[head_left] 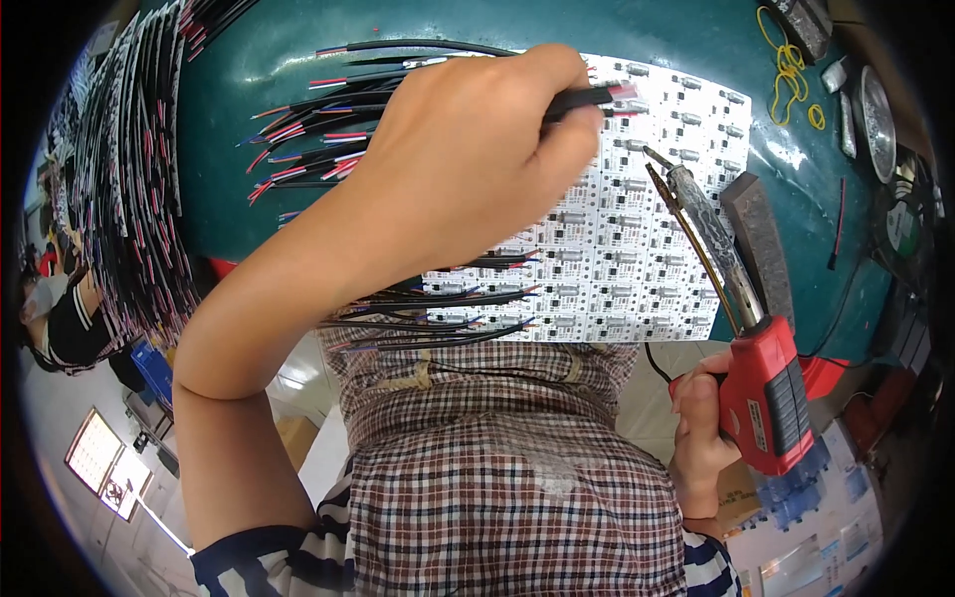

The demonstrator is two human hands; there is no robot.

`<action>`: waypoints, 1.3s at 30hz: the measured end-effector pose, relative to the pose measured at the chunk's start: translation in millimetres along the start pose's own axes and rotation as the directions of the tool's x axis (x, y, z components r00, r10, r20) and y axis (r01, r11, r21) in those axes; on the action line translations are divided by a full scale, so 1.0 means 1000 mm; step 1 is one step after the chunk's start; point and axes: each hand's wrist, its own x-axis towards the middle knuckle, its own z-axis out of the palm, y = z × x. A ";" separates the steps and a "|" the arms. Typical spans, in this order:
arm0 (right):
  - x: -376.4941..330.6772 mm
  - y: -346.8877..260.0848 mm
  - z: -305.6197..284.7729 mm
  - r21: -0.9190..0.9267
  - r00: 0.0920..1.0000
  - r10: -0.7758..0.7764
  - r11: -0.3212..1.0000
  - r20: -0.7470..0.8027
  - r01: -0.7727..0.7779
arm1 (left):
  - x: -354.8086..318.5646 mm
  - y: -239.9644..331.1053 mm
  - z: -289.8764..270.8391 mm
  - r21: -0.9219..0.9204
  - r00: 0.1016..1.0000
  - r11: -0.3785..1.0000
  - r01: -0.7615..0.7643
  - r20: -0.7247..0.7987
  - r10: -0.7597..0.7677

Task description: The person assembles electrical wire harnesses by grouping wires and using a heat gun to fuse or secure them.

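Note:
My left hand (477, 149) is raised over the white panel of small circuit boards (637, 249) and pinches a thin black cable (587, 97) with red and white ends near the panel's far edge. My right hand (701, 428) grips a red soldering gun (766, 388). Its long metal tip (696, 209) points up over the right part of the panel, apart from the cable. More black cables (438, 318) lie across the panel's near edge, and several others (318, 139) fan out on the green bench left of my hand.
A dark green bench top (269, 70) holds the panel. A dark rectangular block (761, 239) lies right of the tip. Yellow rubber bands (791, 70) and metal tins (875, 109) sit at the far right. Stacked boards with cables (129, 179) stand at the left.

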 end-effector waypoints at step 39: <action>-0.008 0.002 0.002 -0.031 0.967 0.225 0.974 0.121 -0.223 | -0.028 0.004 0.022 0.088 0.993 0.996 -0.014 -0.112 0.024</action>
